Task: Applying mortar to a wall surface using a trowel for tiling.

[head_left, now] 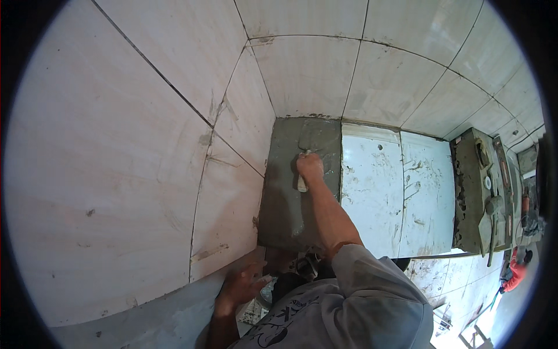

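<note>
My right hand [311,167] is closed round the pale handle of a trowel [301,185]. The trowel's blade, grey with mortar, lies against a bed of wet grey mortar [279,203] in the corner. This bed fills the strip between the left tiled wall and two white tiles [372,192] laid side by side. My left hand [241,283] is low at the left, below the wall's bottom tiles, with its fingers apart and nothing visible in them. Shadow partly hides what lies just beside it.
Large cream tiles [308,75] cover the walls at left and back. On the right, a mortar-smeared ledge [472,192] holds a long-handled tool [493,215] and other small items. Another person in red [514,274] is far off at the lower right, above a light tiled floor [453,276].
</note>
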Action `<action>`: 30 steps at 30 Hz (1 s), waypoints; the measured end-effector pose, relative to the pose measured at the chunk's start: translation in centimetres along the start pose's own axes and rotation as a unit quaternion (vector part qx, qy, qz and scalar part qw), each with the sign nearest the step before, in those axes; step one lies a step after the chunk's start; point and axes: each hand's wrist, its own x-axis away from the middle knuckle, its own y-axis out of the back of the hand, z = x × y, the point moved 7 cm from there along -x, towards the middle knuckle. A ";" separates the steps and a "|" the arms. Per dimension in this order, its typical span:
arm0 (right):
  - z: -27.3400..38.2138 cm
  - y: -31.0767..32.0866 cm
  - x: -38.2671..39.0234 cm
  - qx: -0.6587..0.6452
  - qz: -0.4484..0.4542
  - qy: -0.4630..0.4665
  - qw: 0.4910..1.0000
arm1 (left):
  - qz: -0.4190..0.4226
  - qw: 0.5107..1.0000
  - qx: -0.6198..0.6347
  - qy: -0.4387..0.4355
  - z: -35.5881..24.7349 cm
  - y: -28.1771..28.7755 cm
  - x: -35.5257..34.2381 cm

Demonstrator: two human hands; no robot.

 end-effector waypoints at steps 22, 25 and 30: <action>-7.5 1.5 -3.7 -0.142 -0.019 -0.047 0.989 | -0.041 0.999 0.005 -0.028 0.0 0.2 0.3; -7.0 1.1 -3.5 -0.221 0.011 -0.068 0.973 | -0.046 0.999 0.012 -0.025 -0.4 0.5 0.0; -2.8 -2.9 -1.7 -0.209 0.058 -0.051 0.975 | -0.037 0.999 0.034 -0.006 -0.1 0.3 0.1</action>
